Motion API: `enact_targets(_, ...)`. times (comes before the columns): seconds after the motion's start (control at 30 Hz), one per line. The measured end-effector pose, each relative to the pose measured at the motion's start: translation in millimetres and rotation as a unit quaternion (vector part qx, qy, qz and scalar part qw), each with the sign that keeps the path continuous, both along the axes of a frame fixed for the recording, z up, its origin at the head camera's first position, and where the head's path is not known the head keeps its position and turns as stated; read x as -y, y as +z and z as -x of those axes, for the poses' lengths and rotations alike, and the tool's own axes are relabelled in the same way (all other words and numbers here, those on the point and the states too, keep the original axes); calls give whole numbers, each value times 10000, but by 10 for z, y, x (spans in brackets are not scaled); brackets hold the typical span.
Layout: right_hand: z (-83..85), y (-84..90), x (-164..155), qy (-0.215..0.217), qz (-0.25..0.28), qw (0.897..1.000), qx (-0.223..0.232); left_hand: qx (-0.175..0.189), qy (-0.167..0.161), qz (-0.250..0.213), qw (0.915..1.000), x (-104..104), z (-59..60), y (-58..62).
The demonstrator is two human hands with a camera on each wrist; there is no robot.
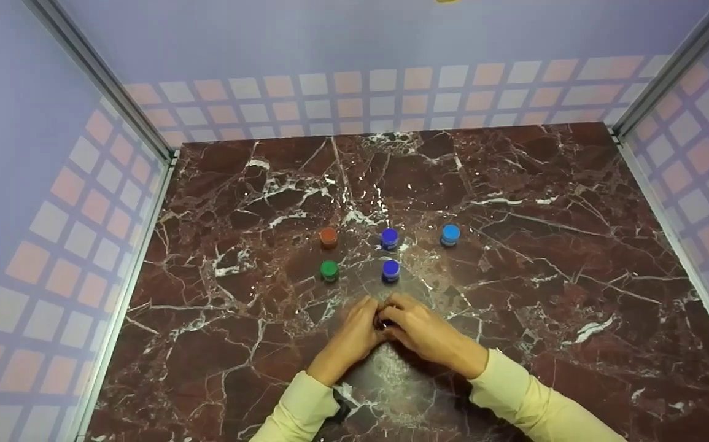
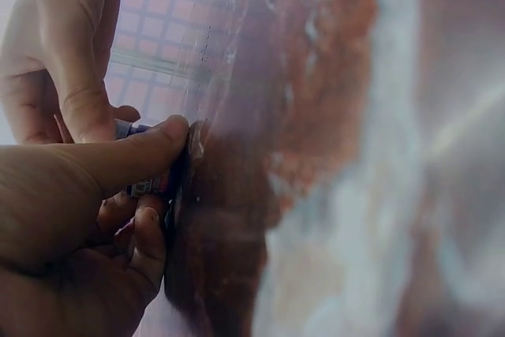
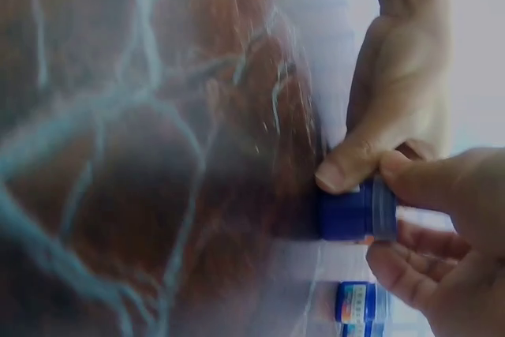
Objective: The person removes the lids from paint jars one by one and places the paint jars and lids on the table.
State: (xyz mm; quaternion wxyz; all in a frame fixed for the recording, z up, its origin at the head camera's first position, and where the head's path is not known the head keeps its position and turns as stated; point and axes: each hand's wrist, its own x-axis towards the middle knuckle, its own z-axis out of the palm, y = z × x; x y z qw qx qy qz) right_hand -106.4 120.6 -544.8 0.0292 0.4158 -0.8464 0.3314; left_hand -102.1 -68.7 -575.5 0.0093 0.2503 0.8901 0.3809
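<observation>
Both hands closed together on one small dark-blue jar (image 3: 357, 211): left hand (image 1: 354, 334) and right hand (image 1: 423, 331) meet fingertip to fingertip at the near middle of the marble tabletop (image 1: 575, 245), thumbs and curled fingers pinching the jar between them. Jar rests on or just above the surface; which one cannot be told.

Surroundings, head view: five small capped jars standing upright beyond the hands, none touched.
- Orange-capped jar (image 1: 328, 236), back row, left.
- Blue-capped jar (image 1: 389, 237), back row, middle.
- Light-blue-capped jar (image 1: 450, 234), back row, right, set apart from the others.
- Green-capped jar (image 1: 329, 270), front row, directly before the orange one.
- Second blue-capped jar (image 1: 391, 270), front row, nearest the hands, just beyond the fingertips.
Walls with a pale checked pattern (image 1: 72, 233) enclose the table on three sides. Cream sleeves (image 1: 538, 399) cover both forearms.

Differences between views: in the head view the held jar is almost wholly hidden by the fingers. The right wrist view shows its blue body and ribbed cap plainly, a thumb pressed on its edge, and one standing blue jar behind. The left wrist view shows only a sliver of a printed label under the thumb.

Contents of jars: all closed, nothing visible inside.
</observation>
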Motion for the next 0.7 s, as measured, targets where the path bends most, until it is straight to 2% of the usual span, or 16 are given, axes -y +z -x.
enact_targets(0.17,49,-3,-50,478,-177,9982,-331,149,29,171,9997,-9,-1,12)
enact_targets(0.4,61,-19,-57,625,-379,9937,-855,160,65,16,9998,-13,2,13)
enact_targets(0.5,53,-11,-74,592,-379,9947,-745,209,101,54,9997,-14,4,17)
enact_targets(0.7,39,15,-118,354,-25,9993,-119,54,100,178,9998,-3,7,19)
